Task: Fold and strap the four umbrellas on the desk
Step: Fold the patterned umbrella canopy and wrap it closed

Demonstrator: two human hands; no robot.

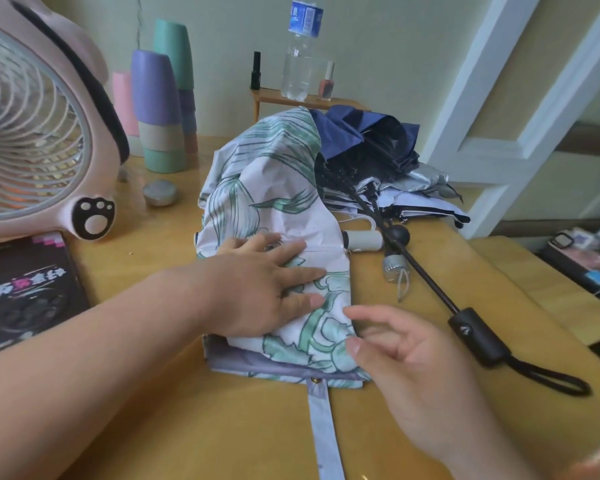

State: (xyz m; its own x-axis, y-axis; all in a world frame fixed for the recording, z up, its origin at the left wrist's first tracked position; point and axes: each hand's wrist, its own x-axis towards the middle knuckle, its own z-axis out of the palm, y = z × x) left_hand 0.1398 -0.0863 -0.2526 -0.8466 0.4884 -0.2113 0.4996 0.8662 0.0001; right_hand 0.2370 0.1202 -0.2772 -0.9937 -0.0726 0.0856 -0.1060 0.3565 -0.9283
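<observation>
Yellow wood worktop runs up to a pale green wall, with a pink fan and stacked pastel cups at the far left and a water bottle on a small stand at the back. In the middle lies a white umbrella with green leaf print, its canopy collapsed and crumpled. Its grey strap trails loose toward the near edge. The left hand lies flat on the canopy, fingers straight and pressing the fabric down. The right hand is open with loosely curved fingers at the canopy's right edge, gripping nothing. Behind and to the right, a navy umbrella and a silver umbrella sit heaped together, unfolded. A black umbrella handle on a dark shaft reaches from the heap toward the right hand.
</observation>
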